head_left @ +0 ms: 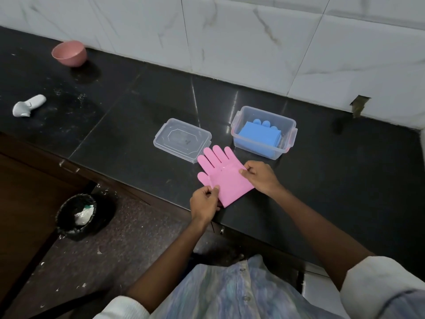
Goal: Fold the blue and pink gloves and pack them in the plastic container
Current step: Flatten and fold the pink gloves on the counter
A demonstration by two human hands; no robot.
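- Pink glove is lying flat on the counter, fingertips pointing away toward the lid.
- Left hand is pinching the cuff edge; right hand is pinching the opposite edge.
- Blue glove is sitting folded in the container.

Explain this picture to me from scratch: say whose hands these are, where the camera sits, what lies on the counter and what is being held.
There is no machine here. A person wears one wide-angle camera on the head, looking down at their own two bare hands, so the arms enter from the bottom of the picture.

They stand at a black counter against a tiled wall. On it lies a pink glove, flat, fingers pointing away. The left hand pinches its near edge by the cuff; the right hand pinches the opposite edge. It looks ready for folding.

Behind it stands an open clear container with a folded blue glove inside. Its lid lies to the left, partly under the pink fingertips.

Far left are a pink bowl and a small white object I cannot identify. A black bin stands on the floor.
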